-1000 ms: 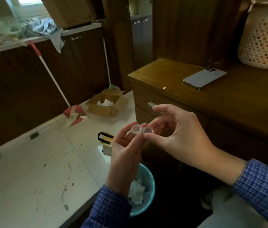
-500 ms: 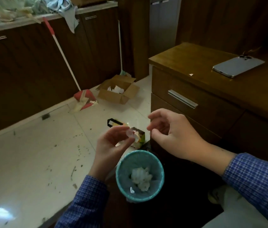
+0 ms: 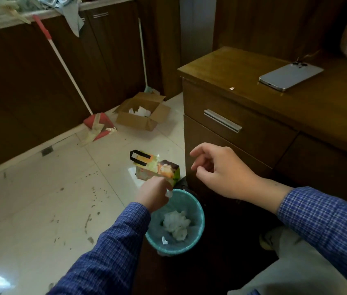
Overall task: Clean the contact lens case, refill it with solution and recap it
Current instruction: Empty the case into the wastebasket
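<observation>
Hands above teal bin

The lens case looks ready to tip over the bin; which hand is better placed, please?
Left, probably: the left hand holds the lens case over the bin's rim. The right hand hangs empty beside the drawers.

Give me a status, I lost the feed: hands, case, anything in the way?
Left hand gripping lens case over teal bin. Right hand loosely curled, holding nothing. No obstruction visible.
</observation>
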A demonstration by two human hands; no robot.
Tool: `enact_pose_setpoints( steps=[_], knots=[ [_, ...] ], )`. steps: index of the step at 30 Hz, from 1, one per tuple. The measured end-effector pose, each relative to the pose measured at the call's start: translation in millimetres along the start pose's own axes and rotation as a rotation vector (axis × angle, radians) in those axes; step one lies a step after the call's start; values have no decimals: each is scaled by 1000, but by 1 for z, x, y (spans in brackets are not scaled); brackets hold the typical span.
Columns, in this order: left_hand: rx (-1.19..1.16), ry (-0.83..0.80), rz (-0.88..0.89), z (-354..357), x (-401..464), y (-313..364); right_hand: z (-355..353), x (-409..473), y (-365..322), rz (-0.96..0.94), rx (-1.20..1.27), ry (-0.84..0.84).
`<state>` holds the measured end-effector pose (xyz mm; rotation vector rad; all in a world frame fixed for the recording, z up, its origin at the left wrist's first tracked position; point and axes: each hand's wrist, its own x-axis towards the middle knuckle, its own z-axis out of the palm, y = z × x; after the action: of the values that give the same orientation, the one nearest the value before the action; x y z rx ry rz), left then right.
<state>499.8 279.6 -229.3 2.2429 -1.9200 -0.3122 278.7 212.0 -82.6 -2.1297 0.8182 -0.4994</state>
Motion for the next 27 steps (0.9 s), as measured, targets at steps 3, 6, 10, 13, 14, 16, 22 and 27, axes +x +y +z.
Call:
enact_pose_setpoints(
  steps=[3,6,10,13,14,16,22,27],
  knots=[
    [26,3,2,-2,4,2,0,0,5,-3,6,4],
    [17,14,6,-4,7,3,0,0,6,-10,10,10],
    [-41,27,-7,-10,8,5,-5,-1,5,-15,6,19],
    [-409,21,-94,-32,10,20,-17,-6,4,-17,9,53],
    [-594,17,-127,-44,10,28,-23,-9,3,-21,12,67],
    [-884,31,-153,-74,13,49,-38,-16,2,-25,16,102],
    [-1426,-26,159,-154,32,149,-117,-50,-3,-17,76,257],
    [-1586,-155,400,-176,56,245,-187,-90,-5,-21,65,398]
  ],
)
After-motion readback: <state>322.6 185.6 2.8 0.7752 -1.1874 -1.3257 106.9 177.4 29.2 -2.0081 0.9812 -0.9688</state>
